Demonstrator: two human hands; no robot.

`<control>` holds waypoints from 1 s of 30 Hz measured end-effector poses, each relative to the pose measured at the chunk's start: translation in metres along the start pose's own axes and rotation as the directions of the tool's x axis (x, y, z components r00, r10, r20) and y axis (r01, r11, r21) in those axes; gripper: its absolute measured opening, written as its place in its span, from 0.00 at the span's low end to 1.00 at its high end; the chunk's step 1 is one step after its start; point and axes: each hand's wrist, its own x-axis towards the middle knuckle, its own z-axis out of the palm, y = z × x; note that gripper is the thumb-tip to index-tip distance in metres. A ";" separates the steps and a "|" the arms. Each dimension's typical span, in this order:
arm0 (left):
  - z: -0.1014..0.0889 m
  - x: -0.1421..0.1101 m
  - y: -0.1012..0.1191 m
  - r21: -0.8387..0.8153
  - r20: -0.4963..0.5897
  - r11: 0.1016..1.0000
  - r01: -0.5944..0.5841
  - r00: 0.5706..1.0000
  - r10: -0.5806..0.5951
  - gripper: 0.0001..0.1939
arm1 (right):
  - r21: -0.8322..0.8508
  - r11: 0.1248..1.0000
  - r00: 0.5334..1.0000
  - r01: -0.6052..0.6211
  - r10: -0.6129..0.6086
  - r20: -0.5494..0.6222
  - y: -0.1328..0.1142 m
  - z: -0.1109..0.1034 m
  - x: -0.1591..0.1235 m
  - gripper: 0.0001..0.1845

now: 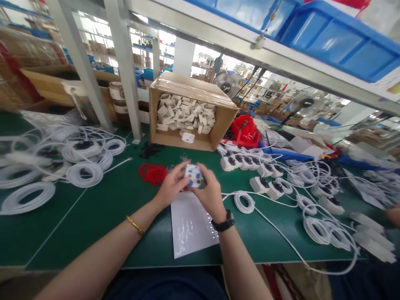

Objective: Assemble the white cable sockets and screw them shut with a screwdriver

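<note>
Between my two hands is a small white plastic housing (193, 176) with blue and dark round spots on its face. My left hand (172, 183) grips its left side, fingers curled round it. On the other side my right hand (210, 192), with a black watch at the wrist, is closed on it too. A white sheet with a spiral-bound edge (192, 225) lies below the hands. Red rings (153, 173) sit just left of my left hand, and small metal pieces (184, 158) lie behind the housing. A white cable (229, 194) runs off beside my right wrist.
A cardboard box (225, 121) tipped on its side holds many white plastic parts (186, 112). Coiled white cables (84, 174) lie at left. White socket blocks (229, 163) with cables stand at right. Blue bins (340, 39) rest on the shelf above. Another person's hand (393, 215) shows at far right.
</note>
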 end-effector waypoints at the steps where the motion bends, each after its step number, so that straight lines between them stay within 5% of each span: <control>1: -0.002 0.000 0.001 -0.060 -0.033 0.998 0.020 0.999 -0.022 0.27 | 0.016 1.000 1.000 -0.007 0.007 0.016 -0.001 0.000 0.000 0.38; 3: -0.004 0.002 0.002 -0.229 -0.066 0.971 0.071 0.994 -0.088 0.24 | 0.032 0.999 0.998 -0.006 0.004 0.060 -0.003 0.000 0.001 0.40; 6: -0.003 0.003 0.004 -0.495 0.034 0.842 0.213 0.974 -0.226 0.27 | -0.014 1.000 0.995 0.024 -0.022 0.096 -0.007 0.002 0.001 0.38; 9: -0.002 0.004 0.006 -0.589 0.016 0.761 0.272 0.945 -0.326 0.27 | -0.004 0.999 0.994 0.036 -0.035 0.100 -0.011 0.006 0.002 0.39; 12: -0.003 0.004 0.008 -0.600 -0.062 0.762 0.245 0.935 -0.349 0.27 | 0.180 0.981 0.998 -0.069 0.068 0.015 -0.013 0.010 0.004 0.35; 15: -0.004 0.002 0.008 -0.574 -0.081 0.789 0.217 0.944 -0.319 0.29 | 0.334 0.916 0.951 -0.222 0.278 -0.132 -0.016 0.014 0.007 0.14; 17: -0.003 0.001 0.006 -0.543 -0.124 0.821 0.178 0.950 -0.288 0.29 | 0.382 0.883 0.929 -0.272 0.344 -0.135 -0.022 0.017 0.010 0.10; 22: 0.001 -0.001 0.000 -0.475 -0.167 0.877 0.064 0.973 -0.161 0.31 | 0.472 0.822 0.921 -0.318 0.386 -0.052 -0.040 0.026 0.013 0.11; 30: 0.003 -0.003 -0.009 -0.324 -0.225 0.944 -0.059 0.974 -0.016 0.34 | 0.379 0.867 0.894 -0.323 0.411 -0.177 -0.045 0.035 0.008 0.15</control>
